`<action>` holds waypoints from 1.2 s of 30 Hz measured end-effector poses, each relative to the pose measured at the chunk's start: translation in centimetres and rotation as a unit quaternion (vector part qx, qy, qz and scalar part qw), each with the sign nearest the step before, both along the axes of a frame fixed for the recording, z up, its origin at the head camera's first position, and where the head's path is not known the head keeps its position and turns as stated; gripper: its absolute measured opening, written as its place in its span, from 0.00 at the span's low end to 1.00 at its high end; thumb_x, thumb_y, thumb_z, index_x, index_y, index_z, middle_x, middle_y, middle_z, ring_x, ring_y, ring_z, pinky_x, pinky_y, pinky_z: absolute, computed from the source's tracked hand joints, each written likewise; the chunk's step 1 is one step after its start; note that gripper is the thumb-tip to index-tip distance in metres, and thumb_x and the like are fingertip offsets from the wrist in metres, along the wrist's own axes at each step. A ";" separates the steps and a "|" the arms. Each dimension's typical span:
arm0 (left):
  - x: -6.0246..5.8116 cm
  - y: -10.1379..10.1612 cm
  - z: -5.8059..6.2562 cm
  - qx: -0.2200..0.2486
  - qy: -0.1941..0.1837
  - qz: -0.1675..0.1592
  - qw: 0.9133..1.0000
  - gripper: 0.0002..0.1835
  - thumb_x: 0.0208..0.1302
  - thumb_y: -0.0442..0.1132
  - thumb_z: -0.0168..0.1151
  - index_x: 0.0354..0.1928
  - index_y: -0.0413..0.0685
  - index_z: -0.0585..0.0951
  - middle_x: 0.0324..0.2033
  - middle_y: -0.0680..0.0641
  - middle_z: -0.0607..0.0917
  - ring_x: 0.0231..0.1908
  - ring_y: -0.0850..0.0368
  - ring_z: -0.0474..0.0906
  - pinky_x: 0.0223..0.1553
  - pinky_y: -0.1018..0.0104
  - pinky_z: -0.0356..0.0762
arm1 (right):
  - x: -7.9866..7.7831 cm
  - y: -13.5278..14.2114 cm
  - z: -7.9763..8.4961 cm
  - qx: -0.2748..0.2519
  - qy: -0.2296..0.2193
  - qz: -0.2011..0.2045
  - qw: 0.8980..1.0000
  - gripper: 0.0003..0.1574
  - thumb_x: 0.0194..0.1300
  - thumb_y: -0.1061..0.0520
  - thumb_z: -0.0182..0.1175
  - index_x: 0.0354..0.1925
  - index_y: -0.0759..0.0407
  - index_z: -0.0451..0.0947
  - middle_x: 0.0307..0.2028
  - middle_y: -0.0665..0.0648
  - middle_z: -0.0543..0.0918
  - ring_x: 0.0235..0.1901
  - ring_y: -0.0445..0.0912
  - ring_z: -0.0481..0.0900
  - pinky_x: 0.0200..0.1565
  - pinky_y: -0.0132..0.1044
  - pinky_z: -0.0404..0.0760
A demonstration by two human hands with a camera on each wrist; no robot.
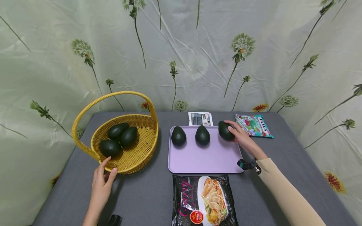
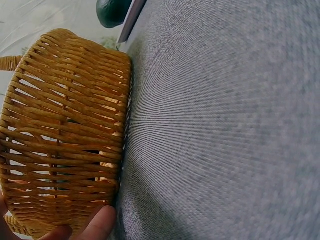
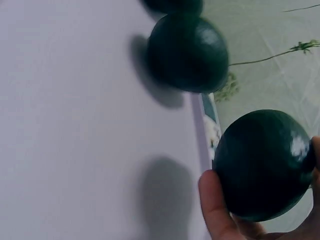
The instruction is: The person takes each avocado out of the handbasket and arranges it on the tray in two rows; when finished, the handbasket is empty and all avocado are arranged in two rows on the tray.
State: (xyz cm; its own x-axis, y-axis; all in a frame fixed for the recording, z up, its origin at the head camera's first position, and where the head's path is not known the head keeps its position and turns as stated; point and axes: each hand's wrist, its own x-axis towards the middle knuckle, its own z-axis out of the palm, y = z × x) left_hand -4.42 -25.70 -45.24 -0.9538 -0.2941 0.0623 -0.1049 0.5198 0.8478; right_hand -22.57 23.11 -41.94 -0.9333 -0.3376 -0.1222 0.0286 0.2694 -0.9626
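My right hand [image 1: 239, 135] grips a dark green avocado [image 3: 265, 165] just above the right back part of a lilac tray [image 1: 203, 160]. In the right wrist view its shadow lies apart from it on the tray. Two more avocados, one at the left [image 1: 178, 136] and one in the middle [image 1: 202, 136], stand on the tray in a row. My left hand [image 1: 102, 180] holds the near left rim of a yellow wicker basket [image 1: 141, 150], index finger over the edge and thumb outside. Inside the basket lie three avocados [image 1: 128, 137].
A black food packet [image 1: 185, 194] lies in front of the tray. Behind the tray is a white packet [image 1: 200, 119], and a teal snack bag [image 1: 254, 125] sits at the back right. The basket's tall handle [image 1: 121, 93] arches upward. A flowered curtain [image 1: 198, 62] hangs behind the grey table.
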 end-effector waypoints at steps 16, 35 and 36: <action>0.1 0.0 -0.2 0.000 -0.003 0.006 1.000 0.31 0.74 0.46 0.50 0.72 0.43 0.56 0.65 0.26 0.52 0.63 0.28 0.52 0.54 0.31 0.60 | 1.0 -0.7 -1.8 0.267 0.164 -0.037 0.949 0.27 0.74 0.49 0.49 0.65 0.62 0.64 0.60 0.75 0.67 0.58 0.72 0.64 0.54 0.68 0.63; 0.0 0.1 -0.1 -0.001 0.002 0.007 1.000 0.31 0.73 0.46 0.50 0.72 0.44 0.56 0.65 0.25 0.52 0.62 0.27 0.53 0.55 0.33 0.61 | 0.8 -0.3 -1.6 0.264 0.159 -0.040 0.951 0.29 0.71 0.49 0.54 0.64 0.60 0.65 0.56 0.77 0.68 0.50 0.66 0.65 0.46 0.62 0.68; 0.0 0.1 -0.1 -0.001 0.003 0.007 1.000 0.31 0.73 0.46 0.51 0.72 0.44 0.56 0.65 0.26 0.52 0.63 0.27 0.53 0.55 0.33 0.61 | 0.8 -0.3 -1.6 0.264 0.159 -0.042 0.951 0.29 0.71 0.49 0.55 0.64 0.61 0.66 0.56 0.77 0.68 0.50 0.65 0.64 0.46 0.61 0.68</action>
State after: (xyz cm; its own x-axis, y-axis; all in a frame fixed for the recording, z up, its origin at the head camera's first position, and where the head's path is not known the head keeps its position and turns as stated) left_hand -4.42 -25.63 -45.35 -0.9494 -0.3066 0.0681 -0.1075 0.5209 0.8468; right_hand -21.79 22.83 -43.51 -0.9725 -0.2294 0.0390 -0.1978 0.7265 -0.6581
